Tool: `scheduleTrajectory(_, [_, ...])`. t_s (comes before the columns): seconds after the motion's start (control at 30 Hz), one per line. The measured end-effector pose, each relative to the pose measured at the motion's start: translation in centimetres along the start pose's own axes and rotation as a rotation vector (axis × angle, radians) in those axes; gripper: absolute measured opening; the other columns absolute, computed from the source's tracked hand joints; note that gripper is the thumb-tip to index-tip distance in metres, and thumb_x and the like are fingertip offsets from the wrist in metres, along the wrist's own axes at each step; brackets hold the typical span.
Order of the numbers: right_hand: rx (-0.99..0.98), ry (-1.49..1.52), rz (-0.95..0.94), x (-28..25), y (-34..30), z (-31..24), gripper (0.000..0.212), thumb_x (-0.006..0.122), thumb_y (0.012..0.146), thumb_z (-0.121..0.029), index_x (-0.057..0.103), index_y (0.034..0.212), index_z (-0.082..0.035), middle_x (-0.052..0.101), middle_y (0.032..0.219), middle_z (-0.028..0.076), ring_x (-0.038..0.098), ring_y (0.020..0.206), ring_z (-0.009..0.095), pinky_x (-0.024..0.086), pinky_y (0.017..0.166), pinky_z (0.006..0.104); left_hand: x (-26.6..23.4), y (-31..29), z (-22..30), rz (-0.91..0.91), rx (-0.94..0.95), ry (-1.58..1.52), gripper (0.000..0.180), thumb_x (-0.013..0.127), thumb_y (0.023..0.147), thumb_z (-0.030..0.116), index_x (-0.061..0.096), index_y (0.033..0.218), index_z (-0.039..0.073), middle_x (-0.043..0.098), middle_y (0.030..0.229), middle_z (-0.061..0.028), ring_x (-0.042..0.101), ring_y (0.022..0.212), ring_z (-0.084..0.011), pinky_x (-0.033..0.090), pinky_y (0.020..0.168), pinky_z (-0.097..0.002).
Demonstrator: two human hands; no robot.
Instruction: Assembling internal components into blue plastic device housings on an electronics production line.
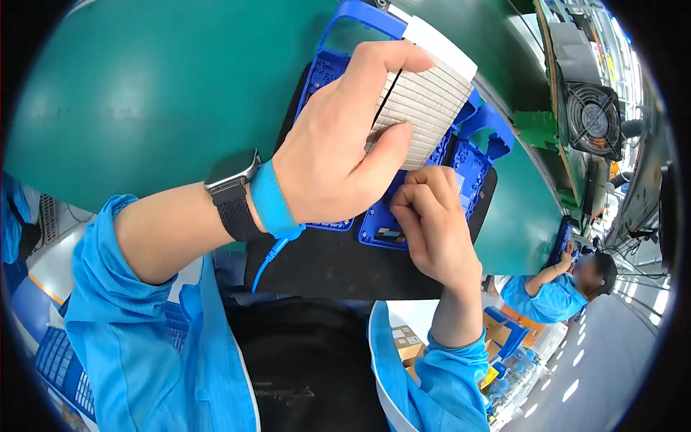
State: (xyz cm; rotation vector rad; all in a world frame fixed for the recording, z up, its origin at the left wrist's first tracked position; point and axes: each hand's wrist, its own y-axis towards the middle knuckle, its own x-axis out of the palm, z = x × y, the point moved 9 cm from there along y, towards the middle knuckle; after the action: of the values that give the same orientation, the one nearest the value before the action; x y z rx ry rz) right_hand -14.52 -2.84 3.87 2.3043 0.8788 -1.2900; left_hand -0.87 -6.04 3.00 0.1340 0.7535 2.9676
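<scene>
My left hand (335, 144) grips a sheet of narrow beige-grey strips on a white backing (432, 97), thumb and index finger on its face. The sheet lies tilted over several blue plastic housings and covers part of them. Close below its lower edge, my right hand (435, 219) is closed with fingertips pinched over a blue housing (378, 234); whatever they hold is hidden. Another blue housing (471, 169) lies right of that hand, and one with a handle-like loop (367, 16) shows beyond the left hand. A black mat (317, 270) lies beneath them.
The green tabletop (158, 93) spreads left and beyond. A blue cord (268, 263) trails from my left wrist strap (275, 198). At the right are a shelf edge and a black fan (594, 119). A person in blue (547, 295) works farther right.
</scene>
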Motion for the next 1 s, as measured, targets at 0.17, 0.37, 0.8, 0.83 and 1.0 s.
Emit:
scheduleTrajectory(0.17, [0.033, -0.047, -0.054, 0.6, 0.2, 0.2, 0.013, 0.069, 0.083, 0.003, 0.062, 0.093, -0.002, 0.055, 0.099, 0.013, 0.05, 0.094, 0.033, 0.045, 0.083, 0.0396, -0.1, -0.2, 0.1, -0.011, 0.001, 0.013, 0.054, 0.053, 0.091, -0.007, 0.035, 0.141, 0.002, 0.056, 0.127, -0.0162, 0.058, 0.119, -0.0201, 0.046, 0.102, -0.034])
scheduleTrajectory(0.37, [0.032, -0.043, -0.088, 0.5, 0.7, 0.2, 0.012, 0.068, 0.084, 0.003, 0.063, 0.095, 0.0, 0.056, 0.095, 0.013, 0.05, 0.09, 0.034, 0.044, 0.079, 0.0402, -0.2, -0.2, 0.3, -0.016, 0.005, 0.06, 0.054, 0.055, 0.09, -0.006, 0.038, 0.14, 0.003, 0.057, 0.125, -0.0154, 0.059, 0.118, -0.0208, 0.047, 0.1, -0.034])
scheduleTrajectory(0.8, [0.031, -0.045, -0.087, 0.8, 0.8, 0.1, 0.014, 0.069, 0.081, 0.003, 0.061, 0.091, -0.004, 0.054, 0.096, 0.013, 0.05, 0.09, 0.033, 0.044, 0.08, 0.0409, -0.3, -0.5, 0.2, -0.012, 0.001, 0.055, 0.053, 0.056, 0.09, -0.005, 0.038, 0.139, 0.003, 0.058, 0.125, -0.0158, 0.059, 0.117, -0.0212, 0.048, 0.099, -0.0347])
scheduleTrajectory(0.83, [0.029, -0.045, -0.086, 0.9, 0.7, 0.1, 0.014, 0.069, 0.081, 0.003, 0.061, 0.091, -0.004, 0.054, 0.096, 0.013, 0.05, 0.09, 0.033, 0.044, 0.08, 0.0409, -0.3, -0.6, 0.2, -0.011, -0.009, 0.052, 0.053, 0.056, 0.089, -0.005, 0.038, 0.139, 0.003, 0.058, 0.125, -0.0157, 0.059, 0.117, -0.0212, 0.048, 0.099, -0.0347])
scheduleTrajectory(1.0, [0.032, -0.06, -0.102, 1.2, 0.5, 0.2, 0.013, 0.069, 0.083, 0.001, 0.064, 0.095, -0.002, 0.057, 0.099, 0.014, 0.051, 0.093, 0.034, 0.045, 0.081, 0.0417, -0.2, -0.8, 0.0, -0.015, -0.005, 0.055, 0.054, 0.057, 0.089, -0.004, 0.039, 0.139, 0.003, 0.058, 0.124, -0.0159, 0.059, 0.116, -0.0211, 0.048, 0.099, -0.0346])
